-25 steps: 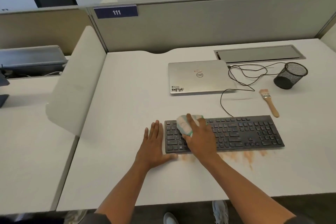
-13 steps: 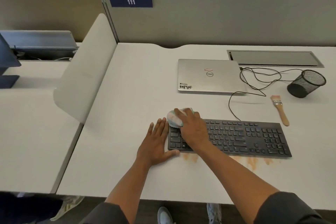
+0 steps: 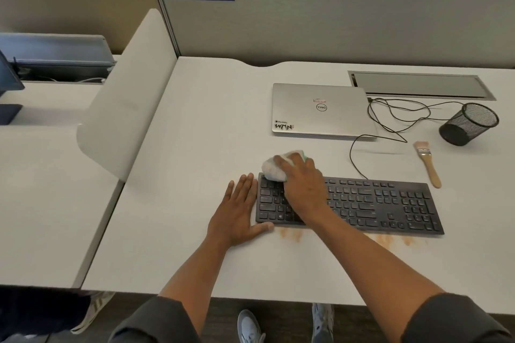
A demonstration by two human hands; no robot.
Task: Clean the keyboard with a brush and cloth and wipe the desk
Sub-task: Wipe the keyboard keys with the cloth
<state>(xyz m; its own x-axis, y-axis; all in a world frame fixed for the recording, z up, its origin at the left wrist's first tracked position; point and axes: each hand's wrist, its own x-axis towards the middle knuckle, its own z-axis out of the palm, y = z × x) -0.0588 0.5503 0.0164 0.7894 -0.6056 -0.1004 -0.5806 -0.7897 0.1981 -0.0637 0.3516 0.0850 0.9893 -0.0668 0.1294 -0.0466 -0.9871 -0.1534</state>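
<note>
Your left hand (image 3: 238, 213) lies flat on the desk (image 3: 195, 147), fingers straight and holding nothing, its thumb just at the near left corner of the keyboard (image 3: 384, 203). Judging by that placing, it is there to brace the keyboard so it does not slide while you wipe.

Just to the right of it, your right hand (image 3: 302, 186) is curled over a bunched cloth (image 3: 274, 168) and presses it down on the far left corner of the keyboard, so the cloth overhangs the back edge a little. The wiping looks to be at the left end of the keys; the rest of the keyboard stretches away to the right of that hand.

Under your right forearm and on toward the right, orange smears (image 3: 390, 239) sit on the desk along the near edge of the keyboard. These are not yet wiped, so the desk part of the job seems to remain.

Beyond your right hand lies a closed laptop (image 3: 320, 111), and a loose cable (image 3: 390, 117) runs from the keyboard past it. Further right, the brush (image 3: 427, 163) lies on the desk, well apart from either hand, bristles away from you. Furthest right, a black mesh cup (image 3: 469, 124) lies tipped over; nothing shows inside it.
</note>
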